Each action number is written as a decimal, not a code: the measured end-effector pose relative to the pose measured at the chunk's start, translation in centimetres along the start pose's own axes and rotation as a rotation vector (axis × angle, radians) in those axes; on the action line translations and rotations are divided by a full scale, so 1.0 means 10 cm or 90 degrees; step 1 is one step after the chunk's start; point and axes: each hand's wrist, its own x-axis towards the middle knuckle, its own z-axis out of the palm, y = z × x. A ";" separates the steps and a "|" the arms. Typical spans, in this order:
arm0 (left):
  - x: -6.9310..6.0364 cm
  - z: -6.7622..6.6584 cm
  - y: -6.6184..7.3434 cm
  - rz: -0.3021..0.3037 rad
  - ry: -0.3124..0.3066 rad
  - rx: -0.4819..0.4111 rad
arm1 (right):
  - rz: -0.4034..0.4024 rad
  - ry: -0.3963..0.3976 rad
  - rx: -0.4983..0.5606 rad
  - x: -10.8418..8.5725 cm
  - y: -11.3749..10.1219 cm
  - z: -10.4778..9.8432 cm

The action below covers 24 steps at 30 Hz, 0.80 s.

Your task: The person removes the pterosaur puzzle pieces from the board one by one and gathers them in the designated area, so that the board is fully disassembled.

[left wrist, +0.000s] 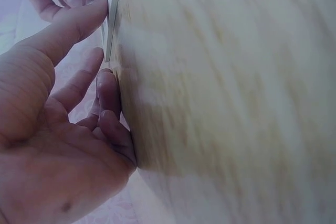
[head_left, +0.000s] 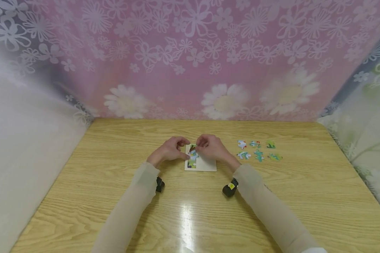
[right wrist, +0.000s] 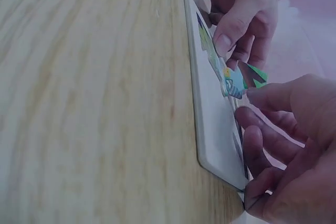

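A small white puzzle board (head_left: 207, 165) lies on the table, joined pieces with green and blue printing (head_left: 192, 163) along its left side. At the board's left edge is my left hand (head_left: 171, 149), its extended thumb pressing on the pieces and its index finger near the far corner. Over the far part of the board, my right hand (head_left: 211, 147) pinches a green and brown puzzle piece (right wrist: 256, 75) between thumb and fingers. That piece stands tilted up at the joined ones in the right wrist view. The right fingertips partly hide where it meets them.
Several loose puzzle pieces (head_left: 258, 154) lie in two rows to the right of the board. The wood-grain table (head_left: 114, 140) meets a pink flowered curtain (head_left: 177, 70) at the back, with pale cloth at both sides. Each wrist wears a black camera (head_left: 229, 189).
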 end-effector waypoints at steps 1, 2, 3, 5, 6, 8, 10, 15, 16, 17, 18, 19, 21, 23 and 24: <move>0.00 0.00 0.00 -0.001 0.000 0.002 | 0.005 0.000 0.008 -0.01 0.00 -0.01; 0.00 0.00 0.00 -0.002 0.001 0.004 | 0.010 0.000 0.016 -0.01 0.00 -0.01; 0.00 0.00 0.00 -0.002 0.002 0.005 | 0.014 0.000 0.022 -0.01 0.00 -0.02; 0.00 0.00 0.00 -0.002 0.004 0.007 | 0.023 0.001 0.033 -0.02 0.01 -0.03; 0.00 0.00 0.00 -0.003 0.004 0.007 | 0.027 0.000 0.038 -0.02 0.02 -0.03; 0.01 0.00 0.00 -0.004 0.005 0.009 | 0.034 -0.001 0.054 -0.03 0.04 -0.05; 0.01 0.00 0.00 -0.006 0.007 0.011 | 0.038 -0.004 0.072 -0.05 0.07 -0.07; 0.00 0.02 0.01 -0.004 0.013 0.021 | 0.028 -0.010 0.106 -0.13 0.11 -0.16; 0.00 0.02 0.01 -0.002 0.014 0.023 | 0.021 -0.010 0.109 -0.15 0.11 -0.18; -0.01 0.02 0.01 0.000 0.014 0.025 | 0.013 -0.009 0.113 -0.18 0.11 -0.20; -0.02 0.02 0.01 0.003 0.015 0.029 | 0.005 -0.009 0.115 -0.20 0.11 -0.22; -0.03 0.02 0.02 0.005 0.016 0.032 | -0.002 -0.009 0.120 -0.22 0.11 -0.24; -0.05 0.02 0.01 0.010 0.017 0.039 | -0.014 -0.009 0.128 -0.27 0.13 -0.29; -0.07 0.02 0.00 0.016 0.016 0.048 | -0.016 -0.010 0.133 -0.32 0.15 -0.34; -0.07 0.02 -0.01 0.020 0.016 0.053 | -0.016 -0.010 0.132 -0.35 0.17 -0.37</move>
